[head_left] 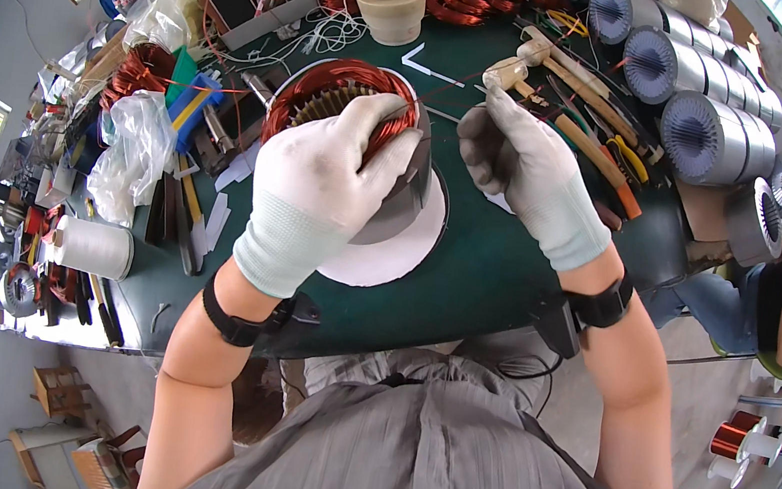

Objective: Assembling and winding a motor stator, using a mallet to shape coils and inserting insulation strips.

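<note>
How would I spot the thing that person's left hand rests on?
Start at the green workbench. On its white disc stands a motor stator under the gloved left hand. Unlike the bare silver stators lined along the right, it carries copper windings.

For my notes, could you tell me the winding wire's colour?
Coppery red-orange winding wire, head view.

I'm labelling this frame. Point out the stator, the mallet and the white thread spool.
stator [333, 89]: head view, on its copper winding.
mallet [510, 73]: head view, on its head.
white thread spool [92, 247]: head view, on its side.
</note>
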The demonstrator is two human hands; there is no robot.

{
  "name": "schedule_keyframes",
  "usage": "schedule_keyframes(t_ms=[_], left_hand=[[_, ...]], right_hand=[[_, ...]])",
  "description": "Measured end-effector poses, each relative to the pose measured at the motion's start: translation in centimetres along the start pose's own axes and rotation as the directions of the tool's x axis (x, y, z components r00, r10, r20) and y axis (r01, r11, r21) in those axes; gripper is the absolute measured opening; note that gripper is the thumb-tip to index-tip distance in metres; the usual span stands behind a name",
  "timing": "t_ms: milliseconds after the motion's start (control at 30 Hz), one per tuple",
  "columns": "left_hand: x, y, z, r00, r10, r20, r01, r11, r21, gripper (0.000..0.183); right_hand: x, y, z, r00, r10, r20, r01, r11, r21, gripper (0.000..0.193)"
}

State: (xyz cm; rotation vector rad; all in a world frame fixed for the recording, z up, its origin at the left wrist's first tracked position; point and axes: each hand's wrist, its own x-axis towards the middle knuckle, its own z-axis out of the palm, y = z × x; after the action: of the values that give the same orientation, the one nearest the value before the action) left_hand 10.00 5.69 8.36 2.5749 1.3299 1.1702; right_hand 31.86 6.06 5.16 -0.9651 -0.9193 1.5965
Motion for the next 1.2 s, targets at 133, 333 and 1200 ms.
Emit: schedule_keyframes(t_ms=[133, 333, 1200], left_hand=[[0.2, -0.6, -0.2, 0.995, -0.1, -0.015, 0.094, 0.966, -0.239, 0.013], [1.0, -0.7, -2.3, 0.863, -0.468, 0.19, 0.477, 0.632, -0.611, 0.022], [-1.1, -3.7, -5.1, 0.905, 0.317, 0.282, -0.384, 0.895, 0.226, 0.056]], right_hand=[[0.3, -1.7, -0.1, 0.994, -0.097, 0.046, 0.105, 0.974, -0.2, 0.047], [3.5, -1.2, -0.6, 0.988, -0.147, 0.051, 0.15, 0.986, -0.066, 0.045], [-1.1, 7.2, -7.3, 0.906, -0.256, 0.337, 0.184, -0.477, -0.859, 0.01]])
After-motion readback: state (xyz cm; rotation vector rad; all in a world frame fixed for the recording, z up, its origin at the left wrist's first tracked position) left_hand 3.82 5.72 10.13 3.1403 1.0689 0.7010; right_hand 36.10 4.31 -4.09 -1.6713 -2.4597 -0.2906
